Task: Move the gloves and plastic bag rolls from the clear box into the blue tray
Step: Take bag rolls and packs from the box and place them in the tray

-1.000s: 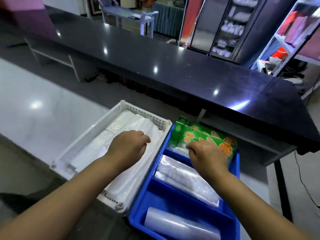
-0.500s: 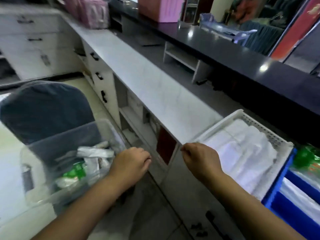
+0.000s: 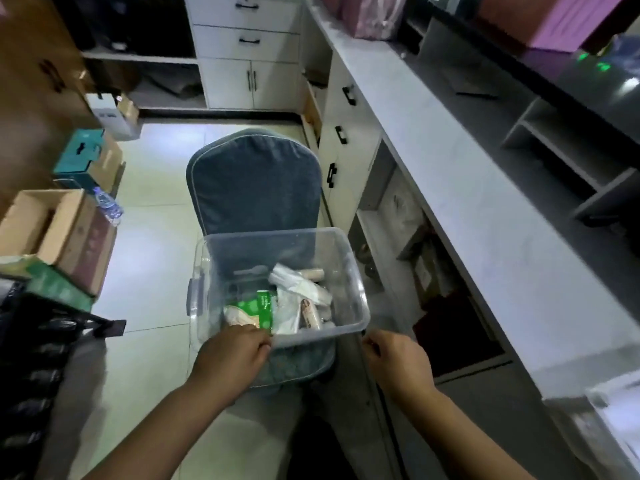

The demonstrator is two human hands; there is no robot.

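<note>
**Reach into the clear box [image 3: 325, 336].** The left hand [image 3: 232, 355] hangs over the near rim, fingers curled downward with their tips at the lower edge of the green glove packet [image 3: 261, 308]. We cannot tell whether they have closed on it. The plastic bag rolls [image 3: 310, 311] lie just beyond and to the right of those fingertips, beside a white packet [image 3: 298, 285]. All of these are inside the box, which sits on a grey chair [image 3: 252, 181]. The right hand [image 3: 394, 360] hovers off the box's near right corner, fingers loosely curled on nothing. The blue tray is out of view. To pick well, we judge, we should slide the fingertips under the packet's edge and pinch it against the thumb. We then lift it clear of the rim before turning, while the free hand steadies the light box.
</note>
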